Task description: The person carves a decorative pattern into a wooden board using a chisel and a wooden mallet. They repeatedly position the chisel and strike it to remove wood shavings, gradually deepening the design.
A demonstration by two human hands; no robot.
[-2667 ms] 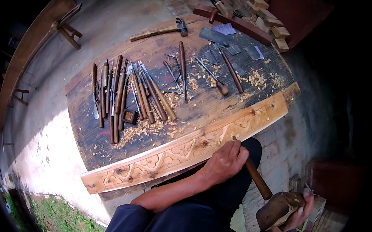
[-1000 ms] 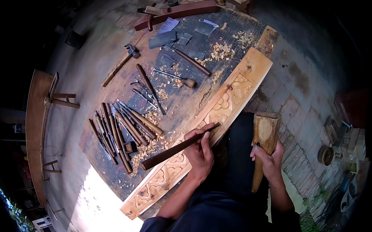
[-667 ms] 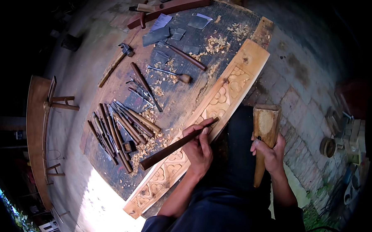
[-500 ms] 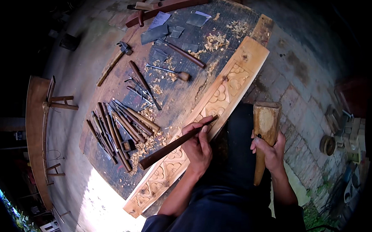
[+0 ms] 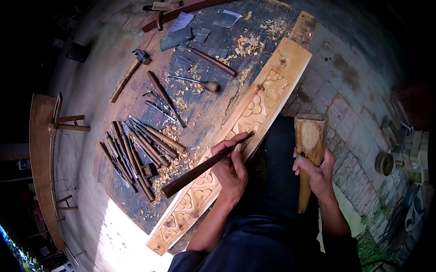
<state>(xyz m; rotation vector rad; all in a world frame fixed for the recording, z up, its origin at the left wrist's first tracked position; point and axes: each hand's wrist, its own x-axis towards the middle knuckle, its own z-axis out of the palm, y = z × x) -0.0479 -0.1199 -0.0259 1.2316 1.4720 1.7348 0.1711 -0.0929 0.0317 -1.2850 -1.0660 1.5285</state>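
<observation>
A long pale board (image 5: 289,56) with quatrefoil and triangle carving runs diagonally along the bench's right edge. My left hand (image 5: 230,173) is closed round a dark wooden-handled chisel (image 5: 195,173), whose far end rests on the carving; the handle slants down to the left across the board. To the right, over my dark-clothed leg, my right hand (image 5: 316,172) grips a worn wooden mallet (image 5: 311,137) by its tapered handle, head uppermost. A cluster of carving chisels (image 5: 132,159) lies among shavings left of my left hand.
The dark worn bench (image 5: 195,110) also carries a claw hammer (image 5: 128,76), loose gouges (image 5: 191,82), grey sheets (image 5: 175,38) and a long red-brown plane (image 5: 197,3). A curved panel on trestles (image 5: 41,162) stands at left, stacked wood blocks (image 5: 414,154) at right.
Since the earliest frame the view has turned, the mallet has come upright beside the board, and the chisel lies at a new slant. Over the last second everything shifts only slightly.
</observation>
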